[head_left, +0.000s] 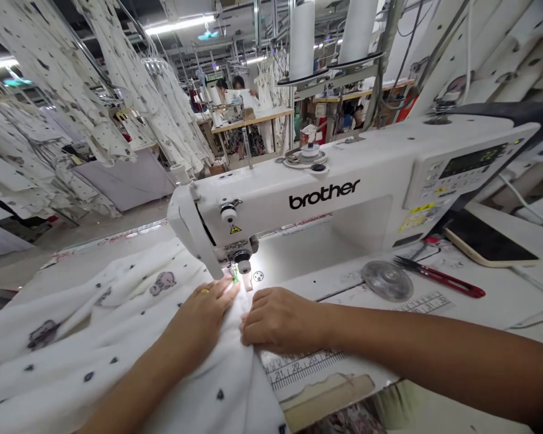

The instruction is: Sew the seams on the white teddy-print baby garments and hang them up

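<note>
A white fabric with small dark prints lies across the sewing table and runs under the presser foot of a white Brother sewing machine. My left hand lies flat on the fabric, fingers stretched toward the needle, a ring on one finger. Just right of it, my right hand rests on the fabric's edge with its fingers curled and pressed down on the cloth.
Red-handled snips, a round metal disc and a phone lie on the table at right. A printed ruler runs along the front edge. Printed garments hang at left; people work at a far table.
</note>
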{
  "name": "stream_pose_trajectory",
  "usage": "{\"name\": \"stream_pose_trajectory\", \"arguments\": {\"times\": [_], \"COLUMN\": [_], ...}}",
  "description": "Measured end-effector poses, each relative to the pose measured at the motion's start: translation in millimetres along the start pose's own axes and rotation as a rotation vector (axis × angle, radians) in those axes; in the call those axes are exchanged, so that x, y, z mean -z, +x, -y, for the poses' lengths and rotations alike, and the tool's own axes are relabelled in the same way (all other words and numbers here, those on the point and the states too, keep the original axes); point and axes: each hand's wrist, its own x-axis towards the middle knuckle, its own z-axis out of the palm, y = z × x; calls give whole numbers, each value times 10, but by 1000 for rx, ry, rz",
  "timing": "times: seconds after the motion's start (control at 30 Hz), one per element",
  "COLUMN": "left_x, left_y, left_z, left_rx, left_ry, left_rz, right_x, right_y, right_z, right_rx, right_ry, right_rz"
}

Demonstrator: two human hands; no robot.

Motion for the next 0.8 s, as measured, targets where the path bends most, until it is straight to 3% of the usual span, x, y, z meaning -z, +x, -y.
{"name": "stream_pose_trajectory", "arguments": {"times": [0.2, 0.33, 0.47, 0.63, 0.8], "left_x": [-18, -53, 14, 104, -26], "left_y": [-160, -102, -14, -115, -143], "left_z": [-113, -54, 23, -46, -31], "left_rx": [-47, -1, 11, -33, 34], "left_ry": [-23, -80, -132, -144, -206], "left_rz": [-22, 18, 2, -30, -61], "right_x": [-32, -35, -41, -26, 1], "right_y": [-6, 24, 69, 99, 147], "right_z": [-16, -37, -65, -80, -163], "right_rx": [3, -90, -204, -222, -200], "right_ry": [24, -1, -11, -24, -66], "right_rz": [-35, -38, -30, 0, 66]}}
